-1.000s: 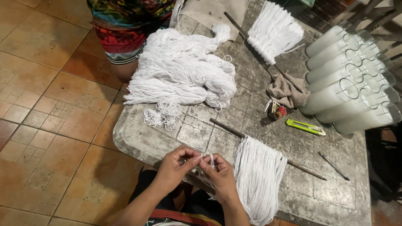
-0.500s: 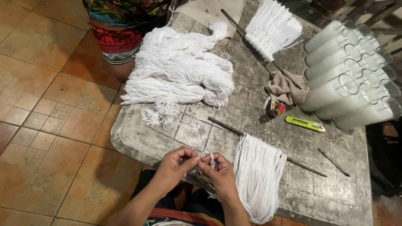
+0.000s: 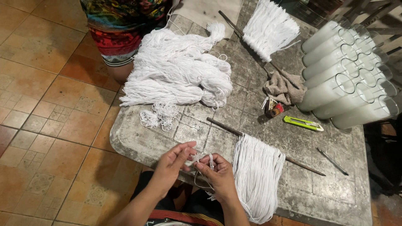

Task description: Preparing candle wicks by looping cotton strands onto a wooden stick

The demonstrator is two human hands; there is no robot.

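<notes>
At the near edge of the grey table (image 3: 138,138), the right hand (image 3: 217,173) pinches a loop of white string (image 3: 210,161) between thumb and fingers. The left hand (image 3: 172,162) touches the same string with fingers loosely spread — not gripping. Just to the right, a bundle of white strings (image 3: 256,175) hangs from a wooden stick (image 3: 226,127).

A worn grey stone table (image 3: 138,140) stands on a terracotta tile floor (image 3: 46,109), dimly lit.
</notes>
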